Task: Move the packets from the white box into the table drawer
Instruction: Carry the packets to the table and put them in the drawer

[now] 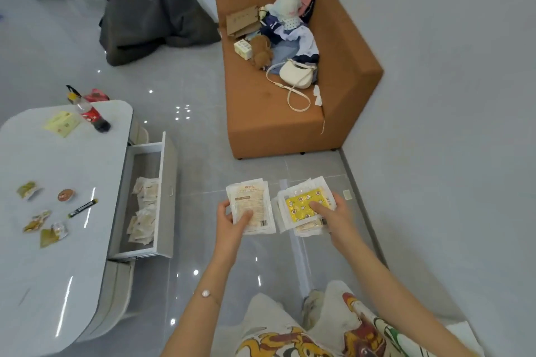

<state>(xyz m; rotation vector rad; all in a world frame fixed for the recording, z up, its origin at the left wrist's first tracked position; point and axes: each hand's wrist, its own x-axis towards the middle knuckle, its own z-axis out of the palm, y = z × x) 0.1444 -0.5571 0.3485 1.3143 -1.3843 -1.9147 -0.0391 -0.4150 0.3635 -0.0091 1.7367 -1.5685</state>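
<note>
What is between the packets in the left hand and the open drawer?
Only bare, shiny grey floor. The head view shows nothing lying between the drawer and the packets held by the left hand.

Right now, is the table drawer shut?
No, the drawer is pulled out, and packets lie inside it.

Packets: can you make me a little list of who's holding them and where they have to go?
left grip: holds a white packet stack
right grip: holds a second stack, yellow packet on top
drawer: pulled open from the table
in drawer: loose packets already inside
white box: not in view
</note>
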